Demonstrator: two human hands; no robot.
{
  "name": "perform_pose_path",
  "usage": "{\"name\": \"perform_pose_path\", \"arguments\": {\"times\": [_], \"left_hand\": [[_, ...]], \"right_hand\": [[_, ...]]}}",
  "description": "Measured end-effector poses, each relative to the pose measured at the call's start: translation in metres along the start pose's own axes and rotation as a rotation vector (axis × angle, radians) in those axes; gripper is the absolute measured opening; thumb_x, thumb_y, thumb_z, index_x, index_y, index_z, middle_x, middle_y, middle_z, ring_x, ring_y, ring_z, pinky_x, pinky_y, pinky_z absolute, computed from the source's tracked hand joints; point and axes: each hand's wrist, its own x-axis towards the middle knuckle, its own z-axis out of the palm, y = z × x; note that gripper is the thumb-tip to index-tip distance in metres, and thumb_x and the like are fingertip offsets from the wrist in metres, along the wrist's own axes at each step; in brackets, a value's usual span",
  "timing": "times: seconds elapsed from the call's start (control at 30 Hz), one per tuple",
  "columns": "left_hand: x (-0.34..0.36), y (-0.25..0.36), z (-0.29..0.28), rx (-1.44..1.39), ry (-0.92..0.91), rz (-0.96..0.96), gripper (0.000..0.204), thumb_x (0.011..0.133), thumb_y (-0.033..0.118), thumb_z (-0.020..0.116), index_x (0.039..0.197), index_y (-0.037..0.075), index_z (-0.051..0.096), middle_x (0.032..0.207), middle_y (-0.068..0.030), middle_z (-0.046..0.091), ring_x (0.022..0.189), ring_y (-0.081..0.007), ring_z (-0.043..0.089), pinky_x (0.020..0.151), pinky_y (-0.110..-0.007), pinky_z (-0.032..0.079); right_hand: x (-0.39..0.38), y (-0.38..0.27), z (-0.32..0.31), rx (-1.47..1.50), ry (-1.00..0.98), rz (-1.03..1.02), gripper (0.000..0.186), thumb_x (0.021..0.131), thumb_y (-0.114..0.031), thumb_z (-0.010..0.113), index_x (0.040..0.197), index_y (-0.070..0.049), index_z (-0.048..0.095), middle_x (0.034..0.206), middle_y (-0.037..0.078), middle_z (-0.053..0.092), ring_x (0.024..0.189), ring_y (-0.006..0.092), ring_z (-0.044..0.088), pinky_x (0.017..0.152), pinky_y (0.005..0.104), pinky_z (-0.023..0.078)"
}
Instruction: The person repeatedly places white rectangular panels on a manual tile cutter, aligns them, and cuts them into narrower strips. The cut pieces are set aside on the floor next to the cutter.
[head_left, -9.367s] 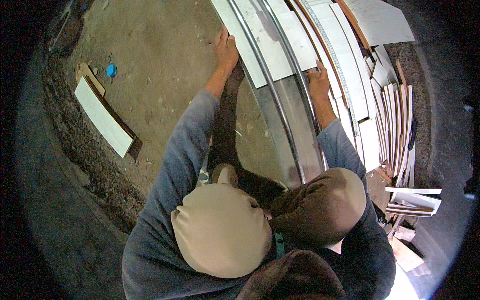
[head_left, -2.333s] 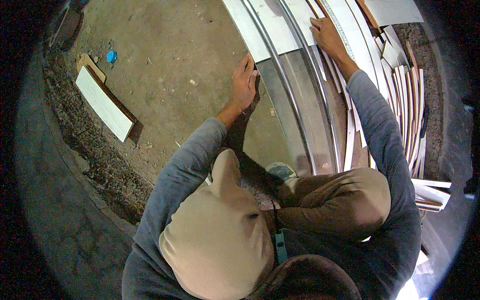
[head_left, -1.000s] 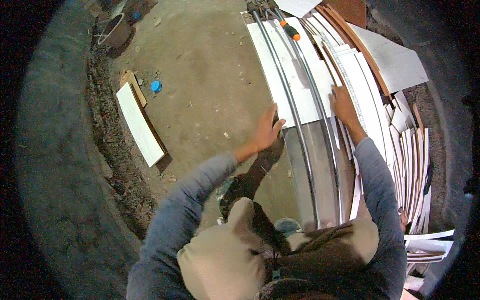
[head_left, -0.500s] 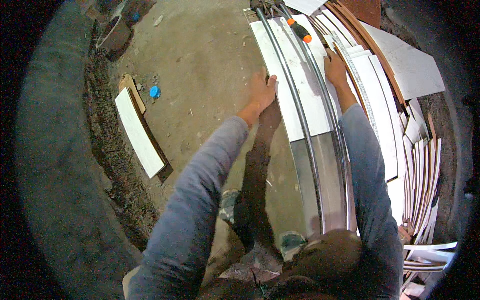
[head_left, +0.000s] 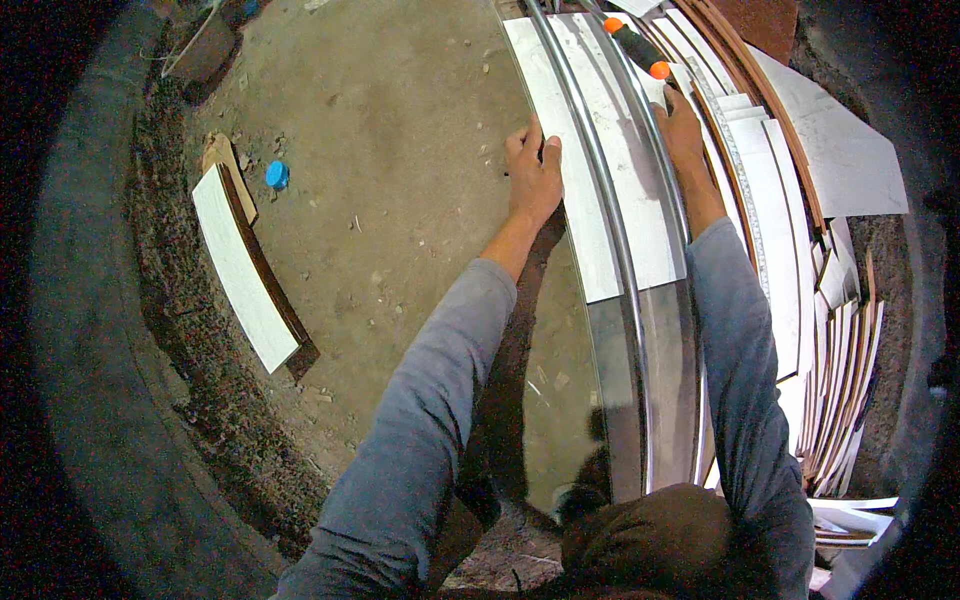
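Note:
A long white tile [head_left: 568, 175] lies on the bed of a manual tile cutter [head_left: 618, 410], under its two curved-looking metal rails. At the tile's left edge is my left hand [head_left: 537, 178], its thumb against the edge and its fingers partly bent. My right hand [head_left: 685, 135] grips along the tile's right side, beside the right rail, with thumb and forefinger on the edge. Just beyond the right hand is the cutter's handle [head_left: 636, 47], a black grip with orange ends. The undersides of both hands are hidden.
Stacked white tile strips [head_left: 765, 240] with brown edges lie along the right, beside a large pale sheet [head_left: 840, 135]. Thin offcuts [head_left: 840, 380] are heaped nearer me. On the left dirt floor are a white tile piece [head_left: 240, 265], a blue cap [head_left: 277, 175] and a bucket-like container [head_left: 203, 45].
My left hand, blurred before, now rests at the tile's left edge with its fingers more bent. The right hand stays by the right edge. The whole view has shifted slightly.

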Motion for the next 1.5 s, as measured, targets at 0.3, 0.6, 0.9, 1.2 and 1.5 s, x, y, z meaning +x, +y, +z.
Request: {"name": "perform_pose_path", "arguments": {"times": [0.3,0.6,0.9,1.2,1.5], "left_hand": [[0.001,-0.004,0.003,-0.037,-0.009,0.013,0.059,0.105,0.024,0.055,0.156,-0.003,0.042,0.133,-0.0238,0.047,0.125,-0.0379,0.047,0.112,-0.044,0.037],[0.000,0.006,-0.001,-0.080,-0.041,-0.042,0.058,0.105,0.022,0.053,0.156,-0.004,0.041,0.135,-0.0234,0.047,0.127,-0.0381,0.046,0.115,-0.043,0.035],[0.000,0.005,0.003,-0.034,-0.014,-0.006,0.058,0.106,0.025,0.051,0.156,-0.004,0.042,0.134,-0.0250,0.048,0.125,-0.0397,0.048,0.112,-0.044,0.037],[0.001,-0.001,0.003,0.030,0.013,0.080,0.057,0.107,0.024,0.049,0.156,-0.003,0.042,0.134,-0.0271,0.050,0.124,-0.0422,0.048,0.112,-0.047,0.038],[-0.053,0.013,0.003,0.115,0.045,0.089,0.053,0.105,0.020,0.054,0.151,-0.004,0.048,0.133,-0.0263,0.053,0.124,-0.0427,0.050,0.110,-0.049,0.038]], "right_hand": [[0.001,0.004,-0.001,0.007,-0.049,0.042,0.053,0.096,-0.029,0.068,0.138,0.004,0.061,0.142,0.025,0.061,0.133,0.0382,0.058,0.116,0.0429,0.042],[0.003,0.007,-0.004,0.038,-0.092,0.086,0.053,0.096,-0.030,0.068,0.138,0.002,0.062,0.145,0.023,0.060,0.136,0.0370,0.056,0.117,0.0423,0.041],[0.007,0.004,-0.004,-0.047,-0.070,0.006,0.053,0.095,-0.028,0.070,0.136,0.004,0.063,0.142,0.025,0.061,0.133,0.0371,0.058,0.115,0.0426,0.043],[0.000,0.005,-0.004,-0.123,-0.049,-0.099,0.046,0.098,-0.028,0.067,0.134,0.001,0.064,0.141,0.026,0.059,0.128,0.0422,0.058,0.110,0.0451,0.047],[-0.059,0.008,-0.036,-0.118,-0.013,-0.199,0.040,0.102,-0.015,0.059,0.139,-0.001,0.062,0.151,0.027,0.052,0.140,0.0411,0.051,0.120,0.0447,0.040]]}}
